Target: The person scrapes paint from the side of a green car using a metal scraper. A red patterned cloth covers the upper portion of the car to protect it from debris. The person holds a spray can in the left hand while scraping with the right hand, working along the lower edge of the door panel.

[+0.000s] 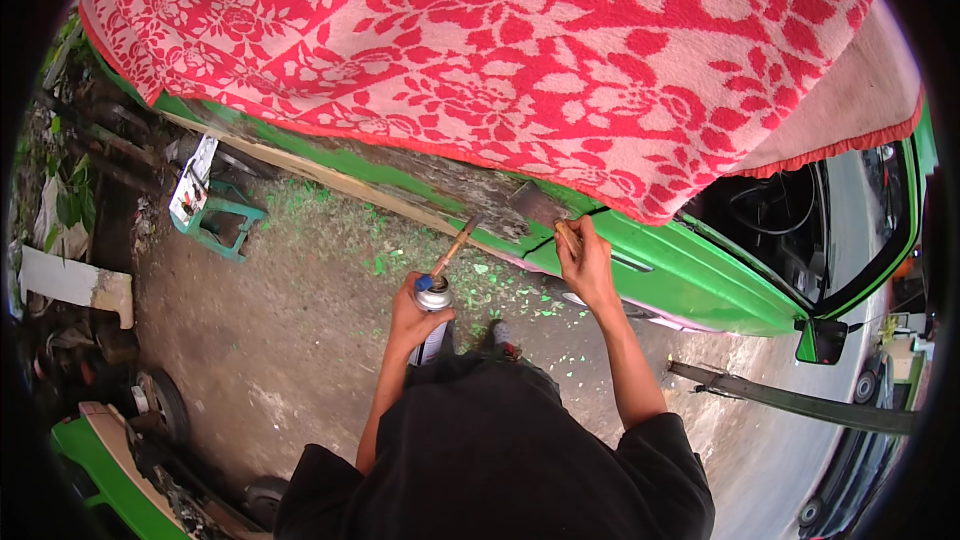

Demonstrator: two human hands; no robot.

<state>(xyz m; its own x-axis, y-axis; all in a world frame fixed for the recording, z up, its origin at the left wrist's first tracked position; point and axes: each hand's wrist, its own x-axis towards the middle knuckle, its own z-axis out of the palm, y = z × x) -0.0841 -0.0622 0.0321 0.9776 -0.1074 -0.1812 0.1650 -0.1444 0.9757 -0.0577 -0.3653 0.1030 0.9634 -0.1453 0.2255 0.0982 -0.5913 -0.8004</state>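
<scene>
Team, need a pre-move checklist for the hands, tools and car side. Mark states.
1. Right hand gripping the scraper by its handle: ok.
2. Left hand holding the metal can: ok.
3. Scraper blade touching the car: cannot tell; it overlaps the side in this view.
4. Patterned cloth well away from the blade: not ok; its lower edge hangs close by.
5. Car side even: not ok; a rough patch shows amid green paint.
6. Ground free of flakes: not ok; green flakes lie scattered.
</scene>
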